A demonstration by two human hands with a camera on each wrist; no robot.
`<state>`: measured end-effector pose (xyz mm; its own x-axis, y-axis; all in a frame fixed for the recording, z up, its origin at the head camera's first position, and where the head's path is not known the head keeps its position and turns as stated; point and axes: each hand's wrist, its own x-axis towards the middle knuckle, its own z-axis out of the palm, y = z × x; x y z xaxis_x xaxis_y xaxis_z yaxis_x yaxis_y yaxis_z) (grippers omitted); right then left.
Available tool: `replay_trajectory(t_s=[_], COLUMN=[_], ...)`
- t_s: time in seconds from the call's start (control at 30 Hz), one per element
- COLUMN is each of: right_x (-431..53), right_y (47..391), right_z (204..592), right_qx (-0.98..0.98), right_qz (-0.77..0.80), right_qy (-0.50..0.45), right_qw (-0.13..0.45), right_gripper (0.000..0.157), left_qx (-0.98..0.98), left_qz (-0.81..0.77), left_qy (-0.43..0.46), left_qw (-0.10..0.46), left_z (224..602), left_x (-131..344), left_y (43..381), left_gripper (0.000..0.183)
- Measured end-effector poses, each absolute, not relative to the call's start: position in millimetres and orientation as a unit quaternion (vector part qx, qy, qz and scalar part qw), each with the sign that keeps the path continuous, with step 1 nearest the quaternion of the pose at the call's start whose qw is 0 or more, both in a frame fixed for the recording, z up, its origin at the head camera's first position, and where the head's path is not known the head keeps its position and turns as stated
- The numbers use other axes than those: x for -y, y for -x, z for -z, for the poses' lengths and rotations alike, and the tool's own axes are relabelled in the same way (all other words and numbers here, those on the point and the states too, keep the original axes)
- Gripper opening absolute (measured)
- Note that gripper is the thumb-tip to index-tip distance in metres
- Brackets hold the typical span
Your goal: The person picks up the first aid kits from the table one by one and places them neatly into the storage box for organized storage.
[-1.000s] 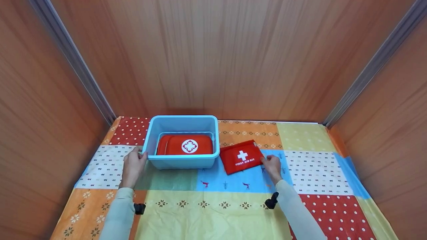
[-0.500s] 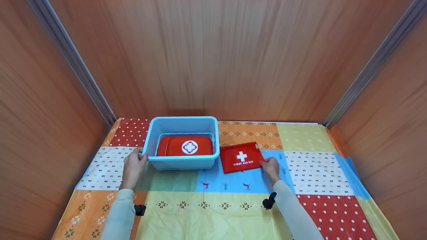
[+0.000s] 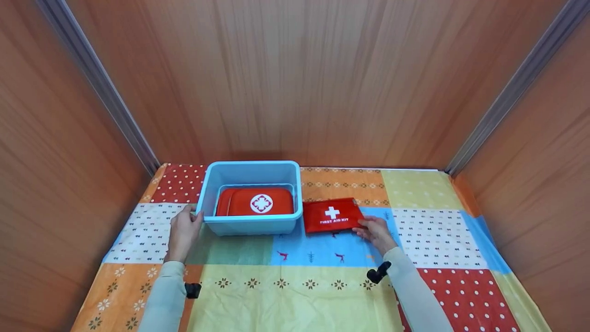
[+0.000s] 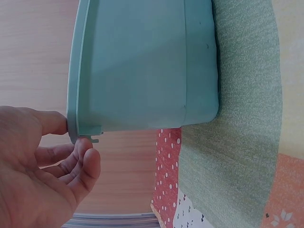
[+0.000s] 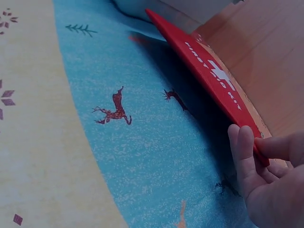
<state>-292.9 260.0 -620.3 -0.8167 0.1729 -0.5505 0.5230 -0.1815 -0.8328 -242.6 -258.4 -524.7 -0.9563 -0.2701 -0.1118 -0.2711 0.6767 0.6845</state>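
Observation:
A light blue plastic bin (image 3: 251, 226) stands toward the back of the table, and inside it lies a red case (image 3: 239, 203) with a white cross emblem. My left hand (image 3: 183, 233) pinches the bin's front left corner at the rim, thumb on one side and fingertips under the lip in the left wrist view. To the right of the bin, a flat red first aid pouch (image 3: 325, 223) is tilted, its near edge raised off the cloth. My right hand (image 3: 377, 234) pinches its right end between thumb and fingers, also seen in the right wrist view.
A patchwork-print tablecloth (image 3: 295, 299) covers the table. Wood-grain panels (image 3: 295, 92) enclose the back and both sides, joined by metal strips at the corners. A small black device (image 3: 379, 273) is strapped to the right wrist, another to the left.
The red pouch has turned to lie more level with the bin and its near edge has come up. My right hand has shifted its fingers beneath the pouch's end. The left hand stays put.

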Motion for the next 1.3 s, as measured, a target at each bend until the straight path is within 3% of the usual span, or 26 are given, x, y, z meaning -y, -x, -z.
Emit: replay_trajectory(t_s=[0.53,0.83,1.13,1.3], right_x=[-268.9,-276.2,-270.1,-258.7], right_y=[296.0,299.2,302.8,302.2], right_z=[591.2,554.9,524.0,511.0], right_qx=[-0.542,-0.533,-0.521,-0.511], right_qz=[0.800,0.807,0.815,0.823], right_qy=[-0.244,-0.245,-0.248,-0.246], right_qw=[0.085,0.065,0.047,0.037], right_gripper=[0.039,0.037,0.050,0.048], left_qx=[-0.920,-0.918,-0.914,-0.917], left_qz=[-0.362,-0.367,-0.377,-0.370], left_qy=[0.146,0.148,0.150,0.147], left_qw=[-0.036,-0.027,-0.008,-0.016], left_z=[527.2,526.7,526.0,525.4], left_x=[256.4,257.4,257.1,256.3], left_y=[243.4,243.6,243.1,242.3], left_gripper=[0.039,0.039,0.040,0.040])
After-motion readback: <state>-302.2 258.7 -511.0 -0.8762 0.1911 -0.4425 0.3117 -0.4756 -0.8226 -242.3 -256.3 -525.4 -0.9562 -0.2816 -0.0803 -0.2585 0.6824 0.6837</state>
